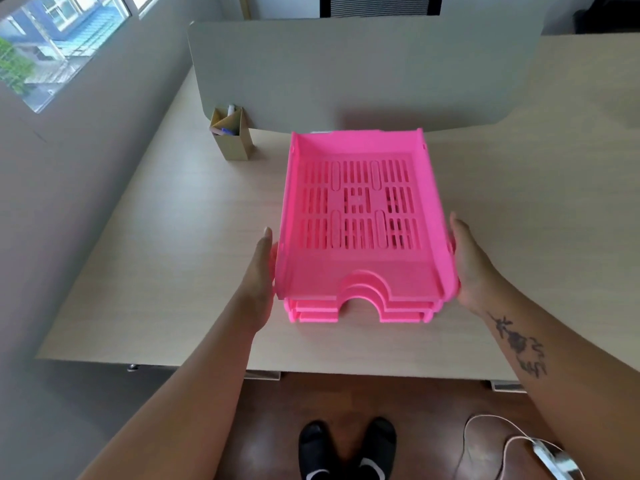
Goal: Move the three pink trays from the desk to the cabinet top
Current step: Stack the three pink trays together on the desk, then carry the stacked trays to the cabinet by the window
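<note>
Three pink slotted trays (360, 209) lie nested in one stack on the pale wooden desk (173, 258), their notched fronts facing me. My left hand (259, 271) is flat against the stack's left side wall. My right hand (469, 268) presses against the right side wall. Both hands clasp the stack near its front corners, fingers pointing away from me. The two lower trays show only as front lips under the top one. No cabinet is in view.
A grey divider panel (346, 74) stands along the desk's far edge just behind the trays. A cardboard pen holder (231, 135) sits at the back left. A wall with a window is to the left. On the floor are my shoes (346, 448) and a white cable (512, 441).
</note>
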The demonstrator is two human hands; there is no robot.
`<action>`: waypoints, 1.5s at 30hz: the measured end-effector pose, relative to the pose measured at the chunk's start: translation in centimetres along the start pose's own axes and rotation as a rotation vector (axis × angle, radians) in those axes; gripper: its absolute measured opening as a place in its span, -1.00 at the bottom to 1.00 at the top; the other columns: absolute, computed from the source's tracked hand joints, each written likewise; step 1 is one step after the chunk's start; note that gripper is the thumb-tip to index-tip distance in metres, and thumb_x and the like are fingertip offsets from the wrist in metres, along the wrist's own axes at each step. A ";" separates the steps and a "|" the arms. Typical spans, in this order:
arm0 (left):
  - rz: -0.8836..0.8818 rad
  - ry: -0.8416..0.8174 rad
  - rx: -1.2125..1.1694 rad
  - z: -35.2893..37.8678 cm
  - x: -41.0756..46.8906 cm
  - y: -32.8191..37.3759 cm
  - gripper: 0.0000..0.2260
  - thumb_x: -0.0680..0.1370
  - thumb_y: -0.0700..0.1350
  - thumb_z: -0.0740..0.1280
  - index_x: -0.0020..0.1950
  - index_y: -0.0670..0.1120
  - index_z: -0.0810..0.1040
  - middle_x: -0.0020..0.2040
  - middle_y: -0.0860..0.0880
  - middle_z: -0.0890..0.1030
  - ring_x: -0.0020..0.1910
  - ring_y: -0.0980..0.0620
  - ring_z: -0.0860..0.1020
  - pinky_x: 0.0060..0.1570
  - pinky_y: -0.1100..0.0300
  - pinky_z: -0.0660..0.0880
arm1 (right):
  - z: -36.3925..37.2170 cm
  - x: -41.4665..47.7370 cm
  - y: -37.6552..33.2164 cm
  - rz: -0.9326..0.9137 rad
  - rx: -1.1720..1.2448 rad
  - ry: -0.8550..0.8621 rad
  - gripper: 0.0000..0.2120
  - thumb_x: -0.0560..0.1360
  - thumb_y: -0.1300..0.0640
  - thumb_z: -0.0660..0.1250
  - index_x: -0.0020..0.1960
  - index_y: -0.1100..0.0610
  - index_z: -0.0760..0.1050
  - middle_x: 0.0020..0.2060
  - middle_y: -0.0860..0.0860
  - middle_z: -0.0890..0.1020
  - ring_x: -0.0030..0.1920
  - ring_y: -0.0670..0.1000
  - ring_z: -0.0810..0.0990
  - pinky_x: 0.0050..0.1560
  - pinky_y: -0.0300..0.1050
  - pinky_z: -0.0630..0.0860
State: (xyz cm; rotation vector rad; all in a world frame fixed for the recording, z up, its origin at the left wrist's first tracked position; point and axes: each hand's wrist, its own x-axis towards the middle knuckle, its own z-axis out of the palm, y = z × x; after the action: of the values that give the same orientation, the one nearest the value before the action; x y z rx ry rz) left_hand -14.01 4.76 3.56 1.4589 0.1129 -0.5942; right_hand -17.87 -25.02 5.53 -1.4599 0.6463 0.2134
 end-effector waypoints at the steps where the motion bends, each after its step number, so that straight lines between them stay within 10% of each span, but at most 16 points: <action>1: -0.003 0.013 -0.002 -0.2 -0.1 -0.7 -0.29 0.56 0.38 -0.14 0.36 -0.02 0.51 0.28 -0.16 0.59 0.31 -0.19 0.50 0.35 -0.31 0.29 | -0.1 -0.4 0.5 -0.024 0.024 -0.006 -0.28 0.50 -0.40 -0.06 0.31 0.10 0.47 0.13 0.19 0.63 0.15 0.24 0.61 0.16 0.27 0.51; 7: 0.119 -0.035 -0.006 0.6 -0.8 -4.0 -0.40 0.55 0.39 -0.06 0.38 0.11 0.47 0.26 -0.08 0.62 0.27 -0.08 0.55 0.28 -0.22 0.39 | 0.4 -1.5 5.4 -0.165 0.011 0.014 -0.40 0.44 -0.38 0.12 0.29 -0.03 0.49 0.07 0.11 0.68 0.08 0.15 0.66 0.06 0.27 0.56; 13: 0.142 0.086 -0.006 0.7 -0.3 -6.5 -0.41 0.52 0.25 0.25 0.44 -0.07 0.39 0.11 -0.03 0.69 0.06 0.10 0.66 -0.13 0.41 0.56 | 0.4 -0.8 8.4 -0.146 0.044 0.091 -0.55 0.36 -0.23 0.34 0.18 -0.07 0.51 -0.08 -0.01 0.73 -0.07 -0.06 0.70 -0.19 -0.19 0.59; 29: 0.085 0.283 -0.247 1.1 -1.9 -2.2 -0.48 0.48 0.24 0.22 0.31 -0.05 0.52 0.13 -0.25 0.66 0.08 -0.30 0.63 0.13 -0.33 0.50 | 3.0 -2.0 3.2 -0.205 0.094 -0.016 -0.70 0.55 -0.07 0.21 0.20 0.00 0.53 -0.03 0.08 0.71 -0.07 0.05 0.70 0.03 0.09 0.56; 38: 0.220 0.778 -0.441 2.0 -12.8 0.2 -0.52 0.38 0.23 0.29 0.19 -0.01 0.55 0.07 -0.19 0.69 0.04 -0.21 0.65 0.18 -0.24 0.50 | 6.7 -4.0 -1.8 -0.307 -0.052 -0.440 -0.69 0.49 -0.14 0.19 0.16 -0.11 0.53 -0.15 -0.09 0.73 -0.15 -0.04 0.71 -0.36 -0.16 0.55; 45: 0.346 1.174 -0.620 2.1 -28.1 -2.8 -0.53 0.30 0.26 0.35 0.12 0.04 0.56 0.00 -0.14 0.71 0.00 -0.22 0.67 0.11 -0.29 0.53 | 14.5 -11.9 -1.2 -0.304 -0.169 -0.834 -0.61 0.37 -0.24 0.23 0.14 -0.16 0.53 -0.14 -0.09 0.69 -0.08 0.00 0.61 -0.29 -0.11 0.45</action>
State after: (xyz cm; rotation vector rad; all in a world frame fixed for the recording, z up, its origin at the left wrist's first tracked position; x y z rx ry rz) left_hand -39.80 11.47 13.18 1.0035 0.8593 0.6034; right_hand -22.96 -8.29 12.54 -1.4450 -0.2728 0.6039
